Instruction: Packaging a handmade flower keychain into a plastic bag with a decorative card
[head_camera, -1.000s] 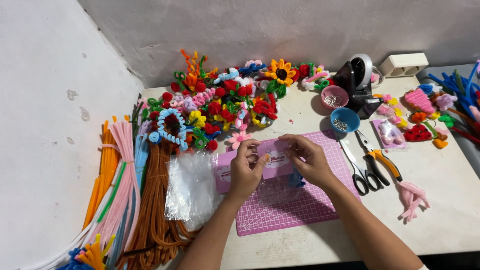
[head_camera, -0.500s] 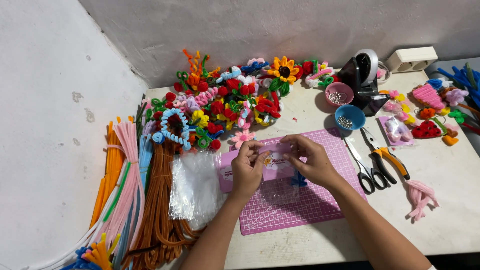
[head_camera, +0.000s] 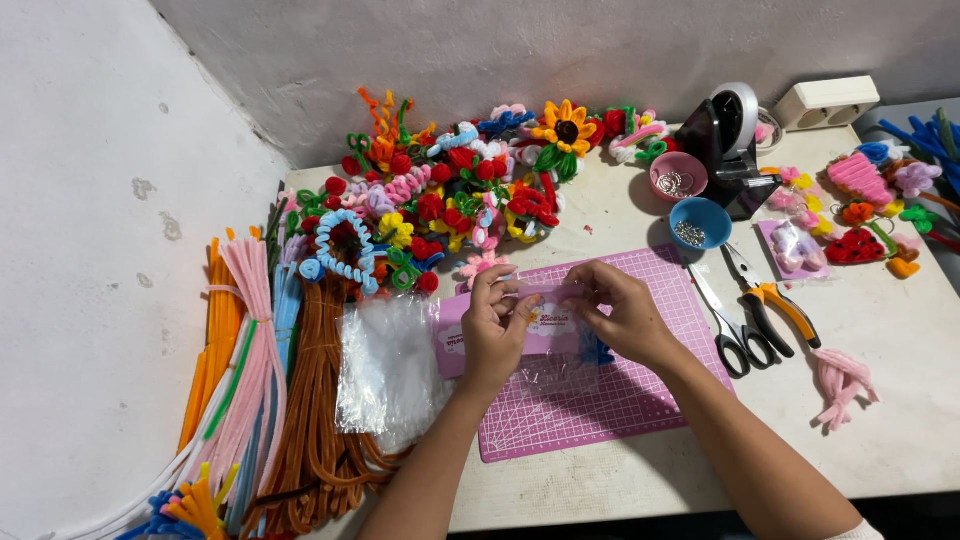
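Both my hands meet over a pink cutting mat in the middle of the table. My left hand and my right hand pinch the top edge of a small clear plastic packet with a pink header card. The packet hangs down between my hands, just above the mat. Something blue peeks out under my right hand; I cannot tell what it is.
Piles of colourful pipe-cleaner flowers fill the back. Long pipe-cleaner bundles and clear bags lie left. Scissors, orange-handled pliers, a blue bowl, a pink bowl and a tape dispenser sit right.
My hands stay on the packet above the mat with only small finger movement. The view has shifted slightly as my head moved.
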